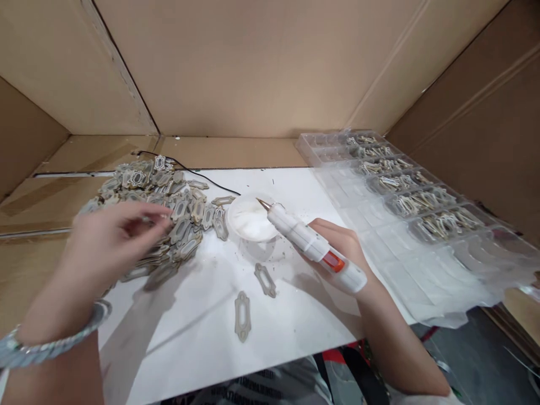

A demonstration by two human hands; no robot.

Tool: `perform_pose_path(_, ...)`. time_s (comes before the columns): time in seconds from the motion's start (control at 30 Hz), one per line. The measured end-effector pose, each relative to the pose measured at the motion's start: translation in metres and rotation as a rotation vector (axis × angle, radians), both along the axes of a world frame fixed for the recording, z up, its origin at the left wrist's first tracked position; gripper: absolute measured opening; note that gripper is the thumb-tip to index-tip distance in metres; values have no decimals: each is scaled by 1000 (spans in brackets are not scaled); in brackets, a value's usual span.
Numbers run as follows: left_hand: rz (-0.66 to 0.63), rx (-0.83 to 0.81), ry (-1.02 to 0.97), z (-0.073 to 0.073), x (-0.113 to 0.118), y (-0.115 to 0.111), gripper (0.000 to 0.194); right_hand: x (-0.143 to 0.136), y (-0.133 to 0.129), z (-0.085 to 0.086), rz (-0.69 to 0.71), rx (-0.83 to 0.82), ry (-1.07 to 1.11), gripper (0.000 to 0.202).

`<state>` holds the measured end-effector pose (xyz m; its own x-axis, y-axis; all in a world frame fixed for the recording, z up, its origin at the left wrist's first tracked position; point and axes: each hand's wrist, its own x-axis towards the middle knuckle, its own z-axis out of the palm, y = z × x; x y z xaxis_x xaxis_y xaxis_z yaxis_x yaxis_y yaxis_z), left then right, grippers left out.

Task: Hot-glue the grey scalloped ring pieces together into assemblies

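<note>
My right hand (pixel 341 239) grips a thick white pen-shaped tool (pixel 304 235) with a pointed metal tip and an orange-red window in its barrel. The tip points up and left, over a small round tub (pixel 252 222) of white material. At the left, my left hand (pixel 112 239) is at the edge of a heap of flat grey frame-shaped pieces (pixel 181 211). Its thumb and forefinger are drawn together in a pinch; whatever may be between them is too small to make out. Two loose pieces, one upper (pixel 265 280) and one lower (pixel 242 316), lie on the white board in front of the tub.
A clear compartment box (pixel 405 191) stands open on the right, with small metal-looking parts in several sections. Behind the tub, a thin black cord (pixel 202 179) crosses the white board (pixel 202 337). Cardboard walls (pixel 253 67) enclose the back and sides.
</note>
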<state>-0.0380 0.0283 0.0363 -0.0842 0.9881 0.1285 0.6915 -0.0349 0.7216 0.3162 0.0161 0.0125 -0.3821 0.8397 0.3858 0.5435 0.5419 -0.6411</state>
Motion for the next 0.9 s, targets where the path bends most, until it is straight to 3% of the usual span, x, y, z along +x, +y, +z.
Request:
perform_pose_path(0.07,-551,-159,77,7,34,-7,11,1,1,-2,-20,13,11,22)
perform_pose_path(0.13,-914,-378,123,4,61,-15,31,2,1,-2,-30,15,12,22)
perform_pose_path(0.17,-1009,-419,148,0,72,-19,43,2,1,-2,-32,12,10,22)
perform_pose_path(0.23,-1063,-455,240,-9,86,-27,62,2,1,-1,-29,4,6,19)
perform_pose_path(0.3,-1067,-430,306,-18,93,-32,64,2,0,0,-24,6,8,18)
perform_pose_path(0.4,-1019,-382,396,-26,97,-35,40,2,0,-1,-15,23,21,18)
perform_pose_path(0.47,-971,-360,455,-28,98,-35,26,3,0,-1,0,28,30,17)
perform_pose_path(0.67,-800,-412,404,-27,95,-25,14,4,0,-2,5,17,32,18)
perform_pose_path(0.73,-766,-450,276,-25,91,-19,13,5,0,-3,-1,24,36,20)
perform_pose_path(0.8,-679,-478,27,-24,88,-12,15,5,0,-4,-5,31,50,22)
perform_pose_path(0.9,-390,-490,-479,-22,84,-4,20,5,0,-7,1,37,73,24)
